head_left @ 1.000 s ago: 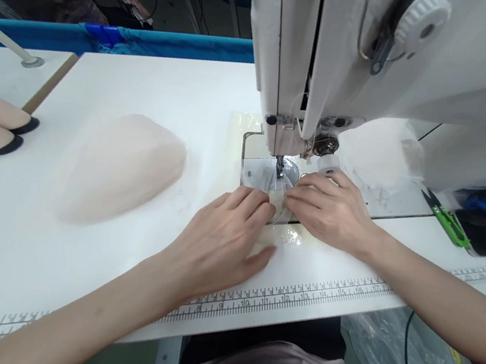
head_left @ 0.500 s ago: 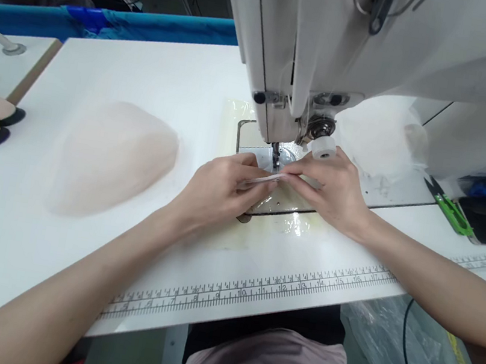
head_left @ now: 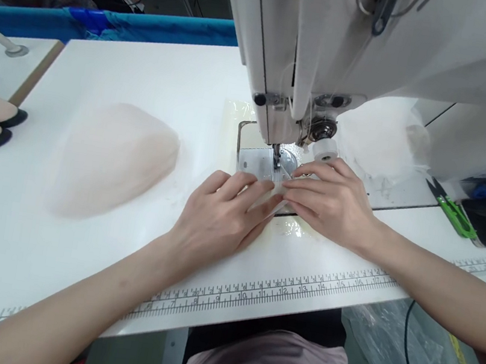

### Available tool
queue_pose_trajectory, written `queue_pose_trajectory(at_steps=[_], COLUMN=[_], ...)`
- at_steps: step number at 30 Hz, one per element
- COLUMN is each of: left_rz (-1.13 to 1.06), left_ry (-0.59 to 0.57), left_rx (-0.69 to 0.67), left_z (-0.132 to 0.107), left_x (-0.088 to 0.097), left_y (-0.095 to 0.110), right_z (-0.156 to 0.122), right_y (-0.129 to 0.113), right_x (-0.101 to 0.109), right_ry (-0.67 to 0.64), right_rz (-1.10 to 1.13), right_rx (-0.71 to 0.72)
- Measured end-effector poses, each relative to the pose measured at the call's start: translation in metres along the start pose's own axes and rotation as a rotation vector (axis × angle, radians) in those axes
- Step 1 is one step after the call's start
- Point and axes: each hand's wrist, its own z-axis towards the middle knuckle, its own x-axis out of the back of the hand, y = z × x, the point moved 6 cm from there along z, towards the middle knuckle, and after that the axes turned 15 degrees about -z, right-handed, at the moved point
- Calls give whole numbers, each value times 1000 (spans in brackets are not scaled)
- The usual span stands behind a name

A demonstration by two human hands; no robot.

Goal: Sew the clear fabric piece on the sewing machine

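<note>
My left hand [head_left: 219,218] and my right hand [head_left: 329,201] meet on the bed of a white sewing machine [head_left: 336,44], just in front of its needle [head_left: 276,158]. Both press and pinch a small pale, sheer fabric piece [head_left: 278,192] flat between their fingertips. The fingers of each hand are drawn together on the piece. Most of the piece is hidden under the fingers.
A heap of pale pink fabric pieces [head_left: 112,156] lies on the white table [head_left: 117,75] to the left. More sheer white fabric [head_left: 374,141] sits behind the machine. Green thread snips [head_left: 452,213] lie at right. A printed ruler [head_left: 281,291] runs along the table's front edge.
Half a second ago both hands held the small piece lifted near the needle; now they have lowered it and press it flat on the machine bed.
</note>
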Motion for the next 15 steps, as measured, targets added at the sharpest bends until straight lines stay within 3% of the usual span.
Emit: queue_pose_trajectory(at_steps=[6, 15], left_rz=[-8, -24], left_ry=[-62, -9], left_rx=[16, 20], left_z=[-3, -2], left_x=[-1, -6], left_y=[3, -10], right_z=[-1, 0], right_y=[-4, -3], right_x=[1, -1], right_ry=[13, 132], right_rz=[-67, -182], right_rx=[30, 68])
